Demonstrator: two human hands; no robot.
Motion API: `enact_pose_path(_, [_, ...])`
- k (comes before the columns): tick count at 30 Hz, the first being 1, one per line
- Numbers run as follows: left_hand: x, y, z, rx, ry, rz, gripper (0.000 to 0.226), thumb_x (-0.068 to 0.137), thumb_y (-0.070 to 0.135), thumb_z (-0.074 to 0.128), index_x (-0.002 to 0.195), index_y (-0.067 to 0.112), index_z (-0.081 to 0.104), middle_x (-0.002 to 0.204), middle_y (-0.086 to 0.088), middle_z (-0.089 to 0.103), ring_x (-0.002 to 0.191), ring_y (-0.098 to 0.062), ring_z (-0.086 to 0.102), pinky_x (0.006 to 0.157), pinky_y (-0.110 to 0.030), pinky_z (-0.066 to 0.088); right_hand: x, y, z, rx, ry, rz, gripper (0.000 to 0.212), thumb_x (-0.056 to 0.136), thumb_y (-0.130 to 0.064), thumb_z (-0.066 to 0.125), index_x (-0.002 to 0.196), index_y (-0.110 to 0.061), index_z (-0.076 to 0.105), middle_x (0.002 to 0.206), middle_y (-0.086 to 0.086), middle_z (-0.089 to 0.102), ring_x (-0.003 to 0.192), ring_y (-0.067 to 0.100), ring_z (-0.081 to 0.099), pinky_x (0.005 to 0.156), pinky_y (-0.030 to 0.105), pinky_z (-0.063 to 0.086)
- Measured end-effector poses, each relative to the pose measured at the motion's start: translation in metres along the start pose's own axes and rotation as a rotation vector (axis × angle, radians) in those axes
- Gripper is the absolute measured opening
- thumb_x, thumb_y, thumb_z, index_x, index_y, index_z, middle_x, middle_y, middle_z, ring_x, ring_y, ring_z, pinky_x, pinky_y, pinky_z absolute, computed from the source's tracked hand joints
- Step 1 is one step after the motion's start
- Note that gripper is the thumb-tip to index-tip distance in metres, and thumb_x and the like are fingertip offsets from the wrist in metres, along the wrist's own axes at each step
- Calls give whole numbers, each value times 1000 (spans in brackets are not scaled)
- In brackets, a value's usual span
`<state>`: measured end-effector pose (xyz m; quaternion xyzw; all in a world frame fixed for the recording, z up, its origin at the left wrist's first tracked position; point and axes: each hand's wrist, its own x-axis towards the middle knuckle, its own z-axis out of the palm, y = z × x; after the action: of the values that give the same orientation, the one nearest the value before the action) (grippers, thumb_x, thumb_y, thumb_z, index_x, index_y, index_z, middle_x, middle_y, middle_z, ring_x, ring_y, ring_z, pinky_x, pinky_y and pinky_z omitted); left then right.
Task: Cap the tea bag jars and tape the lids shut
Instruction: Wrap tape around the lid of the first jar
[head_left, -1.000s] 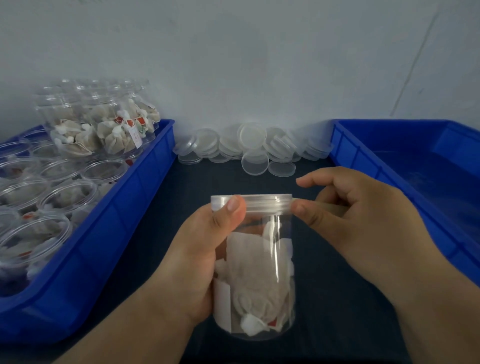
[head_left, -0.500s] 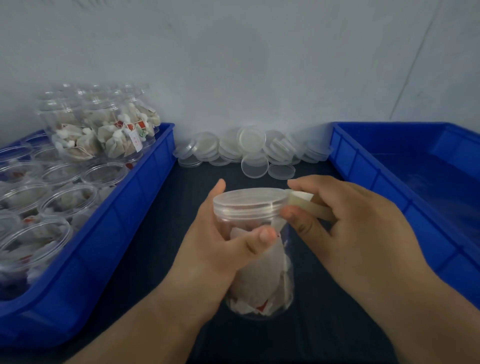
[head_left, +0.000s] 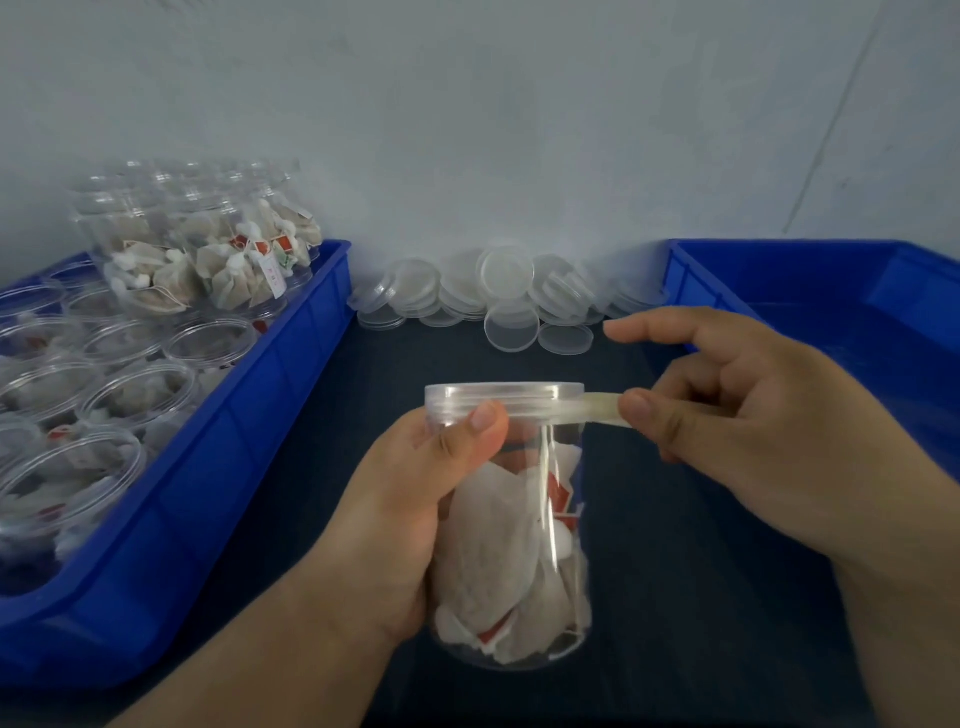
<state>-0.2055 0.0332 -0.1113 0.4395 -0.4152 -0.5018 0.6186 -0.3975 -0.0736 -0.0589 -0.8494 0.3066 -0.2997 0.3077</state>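
Left hand (head_left: 415, 519) grips capped tea bag jar (head_left: 524, 545) upright at centre of dark tabletop (head_left: 675, 623) — thumb pressed against rim of clear lid (head_left: 504, 397). Right hand (head_left: 737, 431) pinches strip of tape (head_left: 600, 408) between thumb and curled fingers, index finger extended; strip runs taut from lid's right edge. Blue bin (head_left: 249, 457) at left holds open jars (head_left: 119, 395) of tea bags, with filled jars (head_left: 208, 244) stacked on top. Loose lids (head_left: 493, 291) heaped against back wall — second blue bin (head_left: 779, 280) at right.

Dark table (head_left: 701, 597) holds left bin (head_left: 234, 467), right bin (head_left: 691, 280), piled clear lids (head_left: 506, 270)
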Motion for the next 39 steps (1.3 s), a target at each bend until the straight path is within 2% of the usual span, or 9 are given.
enact_pose_path(2, [0, -1, 0, -34, -37, 3, 57, 64, 65, 83, 105, 25, 80, 105, -10, 77, 94, -25, 76, 75, -35, 61, 0, 0, 2, -6, 8, -5, 50, 65, -66, 55, 114, -55, 55, 66, -6, 67, 54, 1, 57, 54, 6, 42])
enact_pose_path(8, [-1, 0, 1, -100, -104, 37, 57, 68, 60, 83, 109, 21, 78, 110, -12, 76, 100, -26, 74, 80, -35, 60, 2, 2, 10, -64, -18, 13, 51, 66, -70, 54, 115, -57, 52, 73, -13, 68, 66, 1, 62, 64, 4, 42])
enact_pose_path(14, [-3, 0, -5, -77, -121, 3, 59, 57, 67, 86, 104, 30, 79, 112, -5, 76, 103, -23, 74, 79, -30, 60, 3, 4, 13, -139, -45, 51, 51, 63, -78, 49, 113, -66, 42, 80, -19, 66, 72, -2, 63, 56, 9, 45])
enact_pose_path(18, [-2, -3, -10, 14, -8, 48, 68, 47, 70, 88, 102, 30, 80, 112, -5, 76, 106, -23, 73, 79, -27, 59, 0, 5, 11, -155, -21, 54, 52, 62, -78, 49, 113, -66, 44, 81, -20, 65, 73, -3, 62, 55, 14, 42])
enact_pose_path(25, [3, 4, 5, 217, -34, 191, 42, 66, 71, 76, 104, 55, 72, 111, 18, 75, 104, -2, 71, 77, -11, 54, -5, 1, 23, -205, 21, -10, 53, 70, -73, 46, 120, -57, 51, 84, -29, 62, 75, -9, 59, 68, 2, 40])
enact_pose_path(30, [5, -4, 1, 14, 144, 51, 28, 63, 54, 83, 88, 41, 80, 97, -2, 79, 88, -18, 77, 66, -31, 61, -4, 2, 16, -40, -64, 63, 51, 68, -67, 46, 118, -58, 50, 76, -21, 70, 66, 0, 63, 58, 7, 44])
enact_pose_path(33, [7, -6, -2, -18, 263, -63, 39, 53, 62, 85, 82, 38, 79, 95, -5, 79, 85, -23, 78, 62, -39, 61, -9, 0, 11, 4, 22, 25, 45, 68, -67, 49, 112, -57, 55, 72, -14, 70, 64, 2, 62, 57, 6, 44])
enact_pose_path(36, [10, -8, -4, 50, 343, -79, 54, 35, 69, 76, 85, 47, 74, 93, 6, 79, 85, -17, 77, 72, -45, 59, -11, 2, 12, -67, 132, -33, 42, 73, -63, 51, 112, -51, 59, 72, -12, 67, 60, 0, 59, 51, 4, 40])
enact_pose_path(39, [9, -9, -3, 21, 324, -62, 62, 36, 75, 85, 87, 41, 76, 99, 0, 79, 90, -21, 77, 74, -46, 59, -9, 2, 16, -192, 182, -67, 44, 77, -59, 53, 119, -45, 59, 76, -18, 64, 67, -2, 60, 57, 3, 42])
